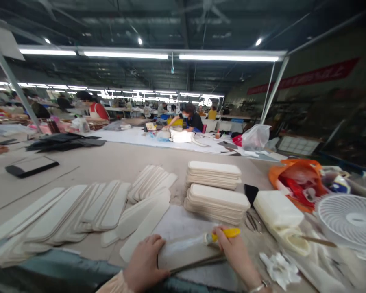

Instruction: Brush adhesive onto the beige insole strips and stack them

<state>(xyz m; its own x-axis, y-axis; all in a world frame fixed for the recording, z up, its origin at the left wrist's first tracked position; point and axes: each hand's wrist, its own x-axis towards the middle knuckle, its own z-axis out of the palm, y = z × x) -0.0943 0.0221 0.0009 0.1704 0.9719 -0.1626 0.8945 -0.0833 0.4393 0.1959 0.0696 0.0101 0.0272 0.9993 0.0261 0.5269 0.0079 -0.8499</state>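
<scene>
In the head view, I judge that I am spreading something white on the flat piece (186,253), which lies near, between my hands. My right hand (235,253) grasps the yellow brush (231,233); my left hand (148,261) is spread, pressing at the piece's left end. A further stroke calls, I think, for firm pressure there. Just beyond are two stacks of pale panels (218,200); more overlapping panels (57,209) lie left. The scissors (253,222) and white container (279,208), at right, could hinder a wide movement.

Lettering (323,75) on red banner (305,76) too blurred to read.
</scene>
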